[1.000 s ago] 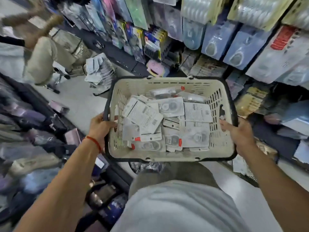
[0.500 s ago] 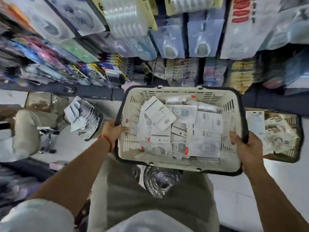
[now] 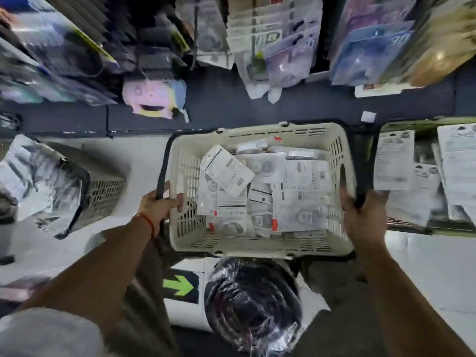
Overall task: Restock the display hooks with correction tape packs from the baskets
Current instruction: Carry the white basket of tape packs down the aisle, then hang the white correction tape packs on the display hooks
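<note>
A cream plastic basket [image 3: 260, 243] with dark handles hangs in front of me, low over the floor. It is filled with several white correction tape packs [image 3: 265, 191], lying loose and overlapping. My left hand [image 3: 157, 204] grips the basket's left rim and handle. My right hand [image 3: 363, 217] grips the right rim and handle. Display hooks [image 3: 257, 47] with hanging packaged goods run along the top of the view, blurred.
A second basket [image 3: 98, 186] of packs lies on the floor at left. A third basket [image 3: 425, 124] with white packs stands at right. A dark shelf base [image 3: 231, 104] runs below the hooks. A wrapped dark stool [image 3: 255, 302] and a green floor arrow [image 3: 180, 286] lie below.
The view has tilted down and turned toward the shelf. The basket has come lower and closer to the floor, between the other two baskets. Both hands keep their hold.
</note>
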The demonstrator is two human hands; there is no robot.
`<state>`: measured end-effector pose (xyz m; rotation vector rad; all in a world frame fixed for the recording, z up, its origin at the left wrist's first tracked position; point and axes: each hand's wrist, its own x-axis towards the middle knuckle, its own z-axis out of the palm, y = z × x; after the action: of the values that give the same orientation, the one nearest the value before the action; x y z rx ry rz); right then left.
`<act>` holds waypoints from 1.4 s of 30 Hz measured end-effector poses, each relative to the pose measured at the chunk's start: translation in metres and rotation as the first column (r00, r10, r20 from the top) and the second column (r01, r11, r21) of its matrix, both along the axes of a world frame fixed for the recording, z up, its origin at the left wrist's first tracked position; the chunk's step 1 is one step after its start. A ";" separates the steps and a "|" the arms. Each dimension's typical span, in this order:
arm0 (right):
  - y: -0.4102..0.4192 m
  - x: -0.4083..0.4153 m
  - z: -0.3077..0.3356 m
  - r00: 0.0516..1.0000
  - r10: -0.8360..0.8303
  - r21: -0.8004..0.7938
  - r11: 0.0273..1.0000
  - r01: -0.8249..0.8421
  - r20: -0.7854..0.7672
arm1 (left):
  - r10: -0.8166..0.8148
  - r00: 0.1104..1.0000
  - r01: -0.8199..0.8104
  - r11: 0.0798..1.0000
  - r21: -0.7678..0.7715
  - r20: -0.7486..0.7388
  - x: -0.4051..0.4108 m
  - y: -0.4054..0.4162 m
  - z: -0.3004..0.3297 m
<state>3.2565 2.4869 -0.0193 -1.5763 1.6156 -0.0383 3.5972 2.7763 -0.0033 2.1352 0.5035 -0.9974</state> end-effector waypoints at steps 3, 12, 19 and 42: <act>0.007 0.024 -0.064 0.999 0.010 0.020 1.000 -0.009 -0.037 | 0.045 0.999 -0.045 0.999 0.005 0.018 0.010 0.020 -0.067; 0.017 0.064 -0.164 0.984 -0.100 -0.143 0.987 0.079 -0.146 | -0.070 0.974 0.088 0.993 -0.074 0.218 0.033 0.038 -0.190; 0.019 0.094 -0.184 0.948 -0.262 -0.352 0.917 0.187 -0.178 | -0.283 0.858 0.273 0.958 0.088 0.428 0.052 0.005 -0.215; 0.052 0.199 -0.166 0.615 0.779 -0.199 0.588 -0.784 -0.121 | -0.878 0.344 0.842 0.445 0.304 0.332 -0.002 -0.121 -0.197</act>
<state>3.4555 2.5384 -0.1856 -2.3703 0.7992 0.2781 3.5950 2.6555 -0.2007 2.6051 -1.0076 -0.9105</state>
